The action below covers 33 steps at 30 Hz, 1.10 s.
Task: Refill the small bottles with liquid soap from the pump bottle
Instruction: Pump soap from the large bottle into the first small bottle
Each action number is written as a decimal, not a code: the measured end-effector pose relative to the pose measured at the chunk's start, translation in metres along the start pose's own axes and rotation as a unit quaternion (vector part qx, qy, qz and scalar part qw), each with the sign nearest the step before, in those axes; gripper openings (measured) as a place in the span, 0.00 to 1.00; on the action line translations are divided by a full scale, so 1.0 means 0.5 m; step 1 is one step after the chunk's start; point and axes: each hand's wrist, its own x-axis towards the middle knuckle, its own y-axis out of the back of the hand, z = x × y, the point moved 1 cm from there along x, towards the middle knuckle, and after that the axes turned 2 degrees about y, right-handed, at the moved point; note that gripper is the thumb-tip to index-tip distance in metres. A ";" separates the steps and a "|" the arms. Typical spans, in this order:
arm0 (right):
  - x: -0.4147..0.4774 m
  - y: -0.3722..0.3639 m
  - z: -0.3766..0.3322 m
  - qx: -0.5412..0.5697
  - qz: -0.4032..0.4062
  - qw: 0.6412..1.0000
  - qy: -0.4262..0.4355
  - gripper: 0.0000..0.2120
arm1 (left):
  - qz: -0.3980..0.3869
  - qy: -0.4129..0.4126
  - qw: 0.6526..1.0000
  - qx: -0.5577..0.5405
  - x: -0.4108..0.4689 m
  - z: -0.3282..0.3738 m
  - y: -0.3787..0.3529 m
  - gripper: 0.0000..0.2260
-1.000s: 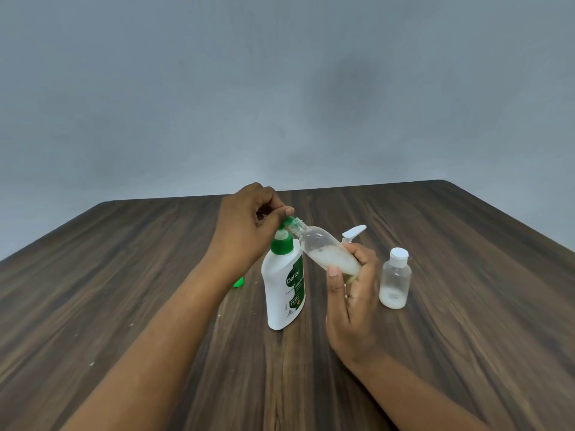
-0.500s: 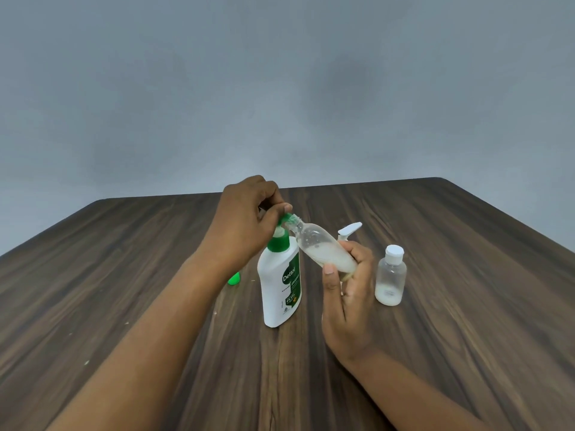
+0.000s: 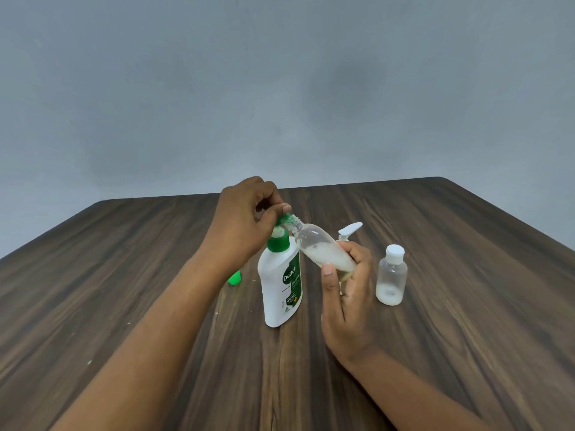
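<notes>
Over the table [image 3: 466, 244], left hand [image 3: 242, 225] grips the half-hidden pump [image 3: 278, 242]; right hand [image 3: 345, 309] grips the tilted bottle [image 3: 314, 241].

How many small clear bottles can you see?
2. A tilted bottle in the right hand, mouth at the pump bottle spout; a capped bottle standing to its right. A white nozzle behind the hand may mean another.

Raised left hand [image 3: 245, 222] pinching, fingers [image 3: 264, 189] curled, right hand [image 3: 348, 303] gripping below

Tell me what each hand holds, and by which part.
The left hand grips the pump bottle by its green pump head; the right hand holds the tilted small bottle by its lower body.
</notes>
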 end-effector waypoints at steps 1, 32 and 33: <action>-0.001 0.000 0.002 -0.001 0.001 1.000 -0.002 0.11 | 0.005 0.000 1.000 -0.003 -0.002 -0.001 -0.002 0.07; -0.001 0.000 0.001 -0.001 -0.003 1.000 -0.001 0.11 | 0.009 0.001 1.000 -0.019 -0.005 0.001 0.002 0.07; 0.000 0.000 0.002 0.000 -0.003 1.000 -0.002 0.11 | 0.005 -0.001 1.000 -0.017 -0.003 0.001 0.004 0.08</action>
